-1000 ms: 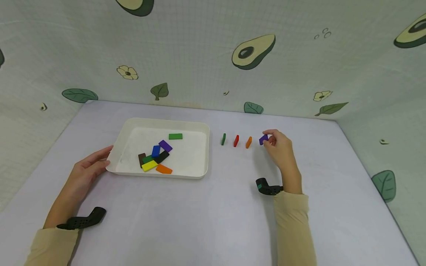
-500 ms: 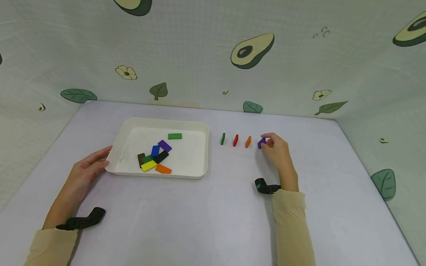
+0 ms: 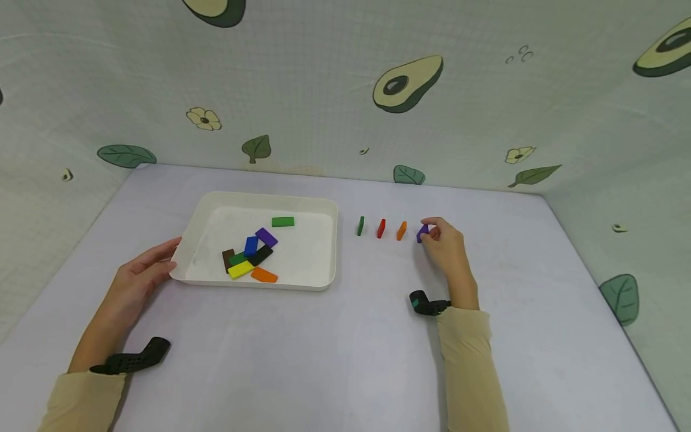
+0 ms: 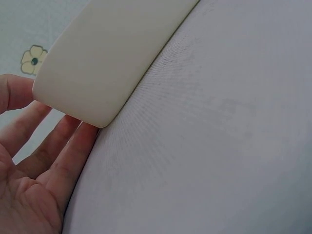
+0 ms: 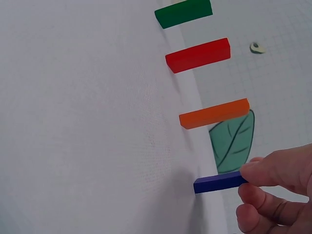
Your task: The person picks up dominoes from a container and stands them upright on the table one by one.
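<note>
In the head view my left hand (image 3: 140, 276) rests against the left end of a white tray (image 3: 216, 281), its fingers fairly straight. The left wrist view shows the fingertips at the tray's outer wall (image 4: 97, 68). My right hand (image 3: 447, 243) pinches a purple domino block (image 5: 219, 182) between thumb and fingers, held upright with its lower end at the tabletop. Beside it in a row stand an orange block (image 5: 214, 114), a red block (image 5: 199, 55) and a green block (image 5: 184, 13), all upright on edge and spaced apart.
Several blocks lie in the tray, among them a yellow block (image 3: 240, 270), a blue block (image 3: 251, 246), a black block (image 3: 260, 256) and a light green block (image 3: 283, 222). A cloth with avocado prints (image 3: 324, 90) hangs behind the white table (image 3: 302, 360).
My right hand has come down slightly and to the left, bringing the purple block to the end of the row. The left hand and tray stay in place.
</note>
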Available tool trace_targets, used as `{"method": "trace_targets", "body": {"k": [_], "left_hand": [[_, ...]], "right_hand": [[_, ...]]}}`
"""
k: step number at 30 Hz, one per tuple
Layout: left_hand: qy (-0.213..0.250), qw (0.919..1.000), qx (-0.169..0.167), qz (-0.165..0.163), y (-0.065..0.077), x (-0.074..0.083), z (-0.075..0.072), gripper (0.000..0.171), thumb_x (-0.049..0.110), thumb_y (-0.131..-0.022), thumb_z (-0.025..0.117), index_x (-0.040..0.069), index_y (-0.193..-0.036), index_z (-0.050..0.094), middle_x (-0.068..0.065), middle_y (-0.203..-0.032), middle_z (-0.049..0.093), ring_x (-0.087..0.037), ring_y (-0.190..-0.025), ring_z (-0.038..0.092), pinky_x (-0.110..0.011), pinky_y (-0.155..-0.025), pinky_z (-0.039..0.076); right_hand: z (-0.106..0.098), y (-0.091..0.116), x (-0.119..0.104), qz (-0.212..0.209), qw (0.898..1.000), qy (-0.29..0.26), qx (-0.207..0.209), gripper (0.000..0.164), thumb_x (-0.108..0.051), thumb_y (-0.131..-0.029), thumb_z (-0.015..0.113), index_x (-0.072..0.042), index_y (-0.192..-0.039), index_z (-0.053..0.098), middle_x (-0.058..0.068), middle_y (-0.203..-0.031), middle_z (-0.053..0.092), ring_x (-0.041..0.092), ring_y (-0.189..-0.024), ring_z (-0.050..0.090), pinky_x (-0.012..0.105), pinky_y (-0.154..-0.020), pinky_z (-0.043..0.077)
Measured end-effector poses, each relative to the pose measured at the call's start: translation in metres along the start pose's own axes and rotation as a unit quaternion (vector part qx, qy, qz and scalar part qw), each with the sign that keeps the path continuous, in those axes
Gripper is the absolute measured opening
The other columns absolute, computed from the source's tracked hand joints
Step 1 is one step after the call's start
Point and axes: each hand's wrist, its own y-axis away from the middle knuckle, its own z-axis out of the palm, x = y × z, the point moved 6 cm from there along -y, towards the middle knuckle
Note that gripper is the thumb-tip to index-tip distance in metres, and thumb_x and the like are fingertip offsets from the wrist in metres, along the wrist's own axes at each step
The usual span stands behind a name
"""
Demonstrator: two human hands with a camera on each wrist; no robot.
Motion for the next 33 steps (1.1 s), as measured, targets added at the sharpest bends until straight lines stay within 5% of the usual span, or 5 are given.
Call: {"method": "trace_targets", "body": {"k": [9, 33], "left_hand": [[0.033, 0.9994, -0.012, 0.003, -0.0003, -0.0018, 0.0004, 0.048, 0.014, -0.093, 0.056, 0.012, -0.140, 0.043, 0.019, -0.132, 0.049, 0.014, -0.108, 0.050, -0.003, -0.082, 0.043], [0.008, 0.9999, -0.009, -0.003, 0.0009, 0.0008, 0.0005, 0.050, 0.015, -0.094, 0.055, 0.011, -0.142, 0.040, 0.016, -0.136, 0.046, 0.013, -0.111, 0.047, -0.002, -0.083, 0.041]], "right_hand": [[0.0027, 0.0008, 0.0032, -0.001, 1.000, -0.001, 0.001, 0.033, -0.011, -0.093, 0.051, -0.008, -0.127, 0.053, 0.013, -0.093, 0.052, 0.024, -0.083, 0.047, 0.027, -0.068, 0.040], [0.0018, -0.0004, 0.0023, -0.017, 1.000, 0.001, 0.012, 0.034, -0.010, -0.091, 0.055, -0.008, -0.125, 0.052, 0.013, -0.089, 0.054, 0.024, -0.079, 0.048, 0.028, -0.066, 0.039]]}}
